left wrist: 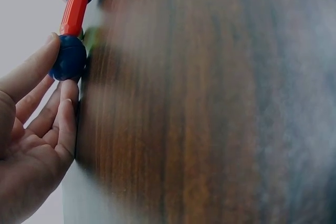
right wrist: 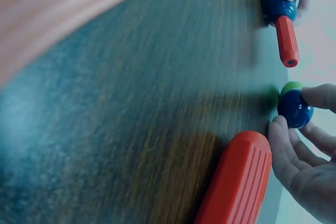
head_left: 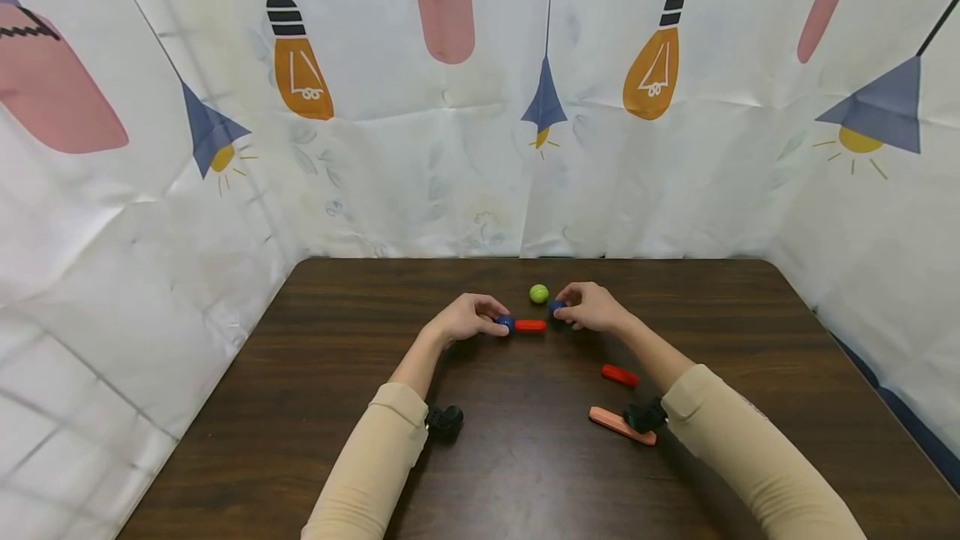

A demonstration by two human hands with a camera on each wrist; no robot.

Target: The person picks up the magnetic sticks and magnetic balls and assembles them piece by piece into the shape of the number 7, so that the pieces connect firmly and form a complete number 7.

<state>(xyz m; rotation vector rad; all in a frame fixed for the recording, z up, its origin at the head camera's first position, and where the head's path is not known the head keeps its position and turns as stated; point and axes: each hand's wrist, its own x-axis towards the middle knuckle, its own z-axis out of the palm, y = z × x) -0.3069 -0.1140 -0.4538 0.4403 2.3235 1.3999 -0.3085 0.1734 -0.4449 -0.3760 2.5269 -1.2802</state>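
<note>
My left hand (head_left: pixel 467 318) pinches a blue ball (head_left: pixel 506 323), right hand (head_left: pixel 592 308) another (right wrist: pixel 295 109). Red rod (head_left: pixel 530 326): joined at nine o'clock — bare at three.

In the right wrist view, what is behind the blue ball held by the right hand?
A green ball: its upper edge shows, but the blue ball covers its lower part.

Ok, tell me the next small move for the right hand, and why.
I'd probably have the right hand bring its blue ball to the bare end of the red stick between the hands: the left hand pinches another blue ball at the stick's other end, while a gap shows at the bare end.
</note>
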